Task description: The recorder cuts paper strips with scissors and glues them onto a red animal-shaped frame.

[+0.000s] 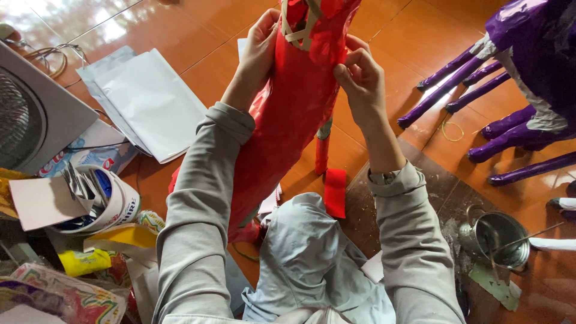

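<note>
White tub (99,201) at left, stuffed with foil scraps, clutter crowding that floor edge. White paper sheets (147,102) lie on open tiled floor (198,36). Left hand (259,51) clasps the red paper-covered figure (288,114) at centre, upright over the lap; right hand (360,81) pinches its right edge. Metal tin (495,240) holds a stick; purple figure (528,66) far right.

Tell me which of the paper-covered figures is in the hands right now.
The red figure, held upright over the lap with the left hand and right hand on its two sides. The purple figure stands untouched on the floor at the right.
</note>
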